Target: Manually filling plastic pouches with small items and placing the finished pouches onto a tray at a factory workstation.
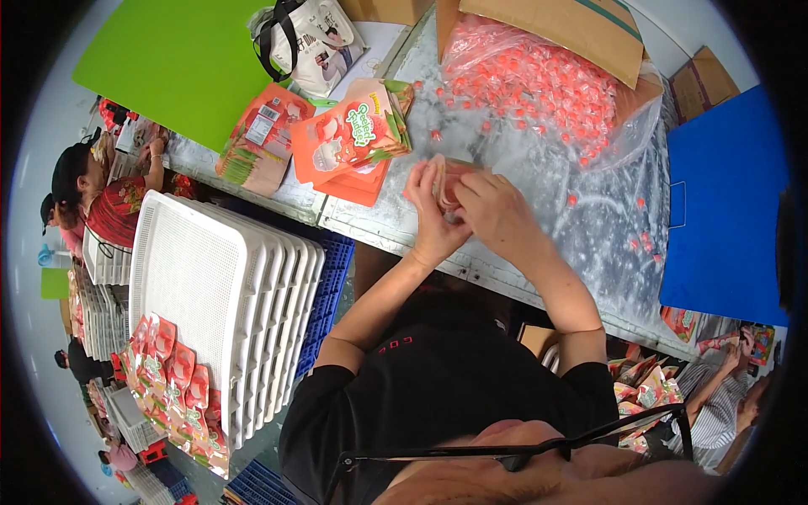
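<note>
In the head view's centre, the left hand is pinching a reddish pouch over the worktop while the right hand is working against it, its grip unclear, seemingly opening it, the next move calling for steadiness.

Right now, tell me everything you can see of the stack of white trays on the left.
The stack of white trays stands to the person's left, beside the worktable. The trays look like plastic, rounded at the corners, with raised rims. The top tray has a finely perforated floor; overlapping red pouches lie across its lower-left part. Blue latticework shows along the right side; whether it supports the stack is unclear.
</note>
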Motion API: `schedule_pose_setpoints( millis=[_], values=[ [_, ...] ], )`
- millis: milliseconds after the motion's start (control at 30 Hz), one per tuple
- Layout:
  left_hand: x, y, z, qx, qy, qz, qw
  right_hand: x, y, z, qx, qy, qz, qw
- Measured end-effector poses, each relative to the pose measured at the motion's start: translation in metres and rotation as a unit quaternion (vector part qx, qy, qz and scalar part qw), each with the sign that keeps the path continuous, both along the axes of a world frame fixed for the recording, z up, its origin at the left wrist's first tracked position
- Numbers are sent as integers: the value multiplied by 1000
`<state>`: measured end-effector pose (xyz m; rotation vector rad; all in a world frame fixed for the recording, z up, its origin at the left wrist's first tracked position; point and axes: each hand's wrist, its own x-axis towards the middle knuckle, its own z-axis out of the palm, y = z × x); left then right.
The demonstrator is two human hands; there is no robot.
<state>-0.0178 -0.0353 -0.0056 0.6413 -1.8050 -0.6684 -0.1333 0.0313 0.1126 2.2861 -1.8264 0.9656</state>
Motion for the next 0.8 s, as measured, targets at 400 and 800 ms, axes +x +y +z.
schedule_pose_setpoints(
  millis=[400, 800],
  values=[
    [61, -64, 40, 368, -139, -388, 833, -18, 3, -8, 54, 82, 180, 979],
    [59, -36, 31, 298, -129, -335, 884, -12, -30, -14, 425, 22, 188, 885]
  ],
)
